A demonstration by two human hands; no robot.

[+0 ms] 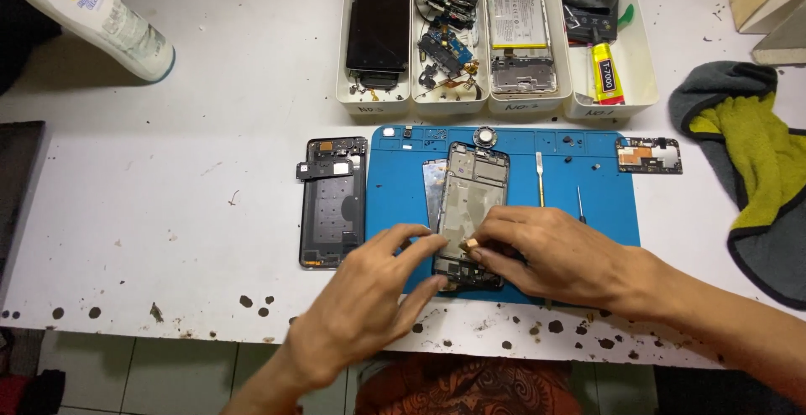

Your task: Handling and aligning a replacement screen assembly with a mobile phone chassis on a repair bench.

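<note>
A stripped phone frame (pixel 473 188) lies upright on the blue repair mat (pixel 596 188). My left hand (pixel 374 293) holds the frame's lower left edge with its fingertips. My right hand (pixel 550 255) pinches a small tan part (pixel 473 244) against the frame's lower middle. A thin shiny panel (pixel 432 184) lies under the frame's left side. A metal pry tool (pixel 540 177) and a slim screwdriver (pixel 579 203) lie on the mat to the right of the frame.
A black phone back cover (pixel 333 201) lies left of the mat. A small circuit board (pixel 649 155) is at its right. White trays (pixel 495 104) behind hold a phone, parts, a battery and a glue tube. A grey-yellow cloth (pixel 756 163) is at right, a white bottle (pixel 109 16) far left.
</note>
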